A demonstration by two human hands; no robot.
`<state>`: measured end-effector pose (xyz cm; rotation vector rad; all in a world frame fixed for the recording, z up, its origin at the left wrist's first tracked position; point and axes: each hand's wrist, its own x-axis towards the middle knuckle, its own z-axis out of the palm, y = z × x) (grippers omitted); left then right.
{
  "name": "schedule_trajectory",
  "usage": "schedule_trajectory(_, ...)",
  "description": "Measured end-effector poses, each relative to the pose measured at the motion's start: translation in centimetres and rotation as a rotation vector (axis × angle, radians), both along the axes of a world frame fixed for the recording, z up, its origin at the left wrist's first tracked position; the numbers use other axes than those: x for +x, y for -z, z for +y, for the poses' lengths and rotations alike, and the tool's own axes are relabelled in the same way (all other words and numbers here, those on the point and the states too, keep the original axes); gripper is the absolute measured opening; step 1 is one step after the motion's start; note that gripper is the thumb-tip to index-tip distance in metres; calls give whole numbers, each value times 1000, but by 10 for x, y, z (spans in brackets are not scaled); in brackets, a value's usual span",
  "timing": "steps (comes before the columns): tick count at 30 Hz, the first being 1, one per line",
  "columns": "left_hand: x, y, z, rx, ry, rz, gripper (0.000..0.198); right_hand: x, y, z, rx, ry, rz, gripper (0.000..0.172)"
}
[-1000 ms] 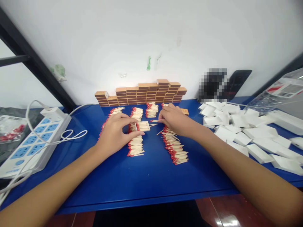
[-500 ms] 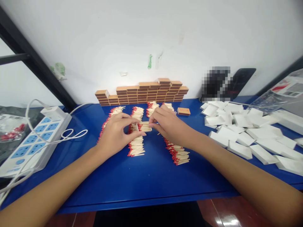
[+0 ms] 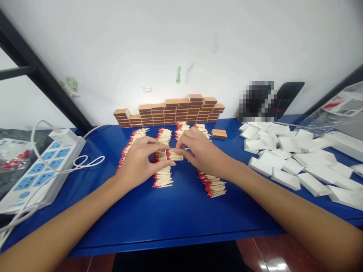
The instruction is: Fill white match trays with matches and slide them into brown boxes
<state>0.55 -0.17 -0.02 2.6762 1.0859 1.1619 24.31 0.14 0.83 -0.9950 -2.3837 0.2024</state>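
Note:
Between thumb and forefinger, my left hand (image 3: 139,158) grips a small white matchbox tray (image 3: 178,158) by its long sides. Red-headed matches (image 3: 171,153) lie inside it, heads to the left. My right hand (image 3: 202,151) pinches at the tray's right end, fingertips over the matches; a thin matchstick end (image 3: 185,149) sticks out by the thumb. Below the tray is a row of loose matches (image 3: 163,175). Another row of matches (image 3: 212,185) runs under my right hand, partly hidden by it. A third match row (image 3: 127,147) lies behind my left hand.
Brown matchboxes (image 3: 170,115) are stacked along the wall, with one single matchbox (image 3: 219,133) in front. White empty trays (image 3: 286,166) are heaped on the right. A power strip (image 3: 42,170) with white cables stands left. The blue table's front edge (image 3: 181,241) is near me.
My right fingertips have shifted slightly left over the tray, and a matchstick end now shows by the thumb. My left hand keeps its grip on the tray.

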Motion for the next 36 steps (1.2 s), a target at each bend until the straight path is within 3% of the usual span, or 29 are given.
schedule_trajectory(9,0,-1,-1,-51,-28,-21,38,7,0,8,1,-4,65,12)
schedule_trajectory(15,-2,-3,-1,-34,-49,-13,35,57,-10,40,138,298,-94,17)
schedule_trajectory(18,-3,-3,-1,-20,-37,-11,38,101,-8,59,41,511,-331,30)
schedule_trajectory(20,-3,-2,0,-24,-25,-15,39,126,-5,68,-76,579,-472,38)
schedule_trajectory(24,-3,-3,1,-22,-16,-7,36,148,0,78,-239,514,-544,31)
schedule_trajectory(36,-3,-2,1,9,-13,-26,34,146,-3,78,-235,572,-464,25)
